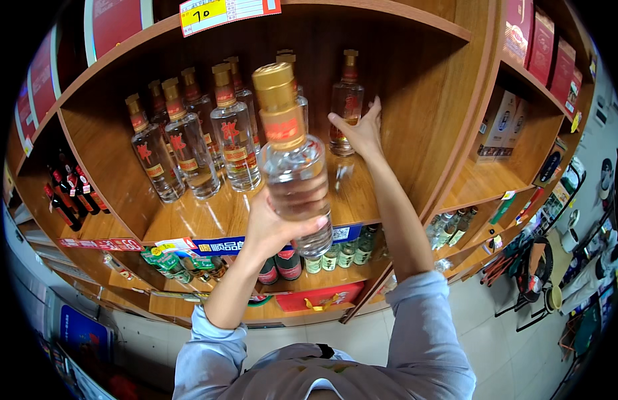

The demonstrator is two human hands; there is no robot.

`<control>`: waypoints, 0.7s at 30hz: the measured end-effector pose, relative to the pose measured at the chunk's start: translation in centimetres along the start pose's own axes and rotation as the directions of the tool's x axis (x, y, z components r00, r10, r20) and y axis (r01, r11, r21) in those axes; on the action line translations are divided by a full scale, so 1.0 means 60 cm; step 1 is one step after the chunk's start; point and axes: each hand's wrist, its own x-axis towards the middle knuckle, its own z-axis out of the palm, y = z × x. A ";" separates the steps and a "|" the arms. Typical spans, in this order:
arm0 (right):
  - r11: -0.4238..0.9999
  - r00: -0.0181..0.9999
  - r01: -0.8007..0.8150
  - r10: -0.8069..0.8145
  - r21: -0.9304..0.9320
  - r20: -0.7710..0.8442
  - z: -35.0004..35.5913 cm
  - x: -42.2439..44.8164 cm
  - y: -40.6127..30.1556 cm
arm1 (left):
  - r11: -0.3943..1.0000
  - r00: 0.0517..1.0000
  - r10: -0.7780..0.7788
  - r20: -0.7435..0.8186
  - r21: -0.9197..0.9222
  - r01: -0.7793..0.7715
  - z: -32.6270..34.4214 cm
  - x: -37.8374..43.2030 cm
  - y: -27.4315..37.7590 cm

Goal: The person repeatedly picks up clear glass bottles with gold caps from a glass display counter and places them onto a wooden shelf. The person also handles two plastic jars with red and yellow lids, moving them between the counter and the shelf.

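My left hand [279, 225] grips the lower body of a clear glass liquor bottle [295, 165] with a gold cap and a red neck band. It is raised in front of the wooden shelf [199, 222], slightly blurred. Deeper in the same compartment, my right hand [364, 130] is spread beside another gold-capped bottle [347, 100] that stands upright. The thumb crosses in front of that bottle and the fingers extend past its right side; contact is unclear. Several matching bottles [234, 145] stand in rows to the left, some partly hidden by the raised one.
The compartment's side panel [414, 115] rises right of my right arm. A price tag [231, 14] hangs on the upper shelf edge. Below are small green-labelled bottles [345, 255] and a red box [321, 297]. Dark bottles [76, 192] stand left; boxed goods [504, 125] sit right.
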 end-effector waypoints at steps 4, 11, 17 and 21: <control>0.721 0.935 -0.001 -0.245 0.693 0.257 -0.110 -0.040 -0.065 | 0.998 0.998 0.038 0.049 0.046 -0.040 0.037 0.064 0.000; 0.786 0.812 -0.188 -0.213 0.588 0.543 -0.196 -0.096 -0.087 | 0.987 0.989 0.027 0.145 0.156 -0.050 0.079 0.156 -0.050; 0.794 0.894 -0.182 -0.112 0.580 0.433 -0.197 -0.085 -0.086 | 0.996 0.962 0.067 0.265 -0.070 -0.050 0.090 0.204 -0.095; 0.815 0.931 -0.181 -0.038 0.550 0.362 -0.184 -0.082 -0.082 | 0.989 0.952 -0.032 0.305 -0.131 0.075 0.089 0.212 -0.091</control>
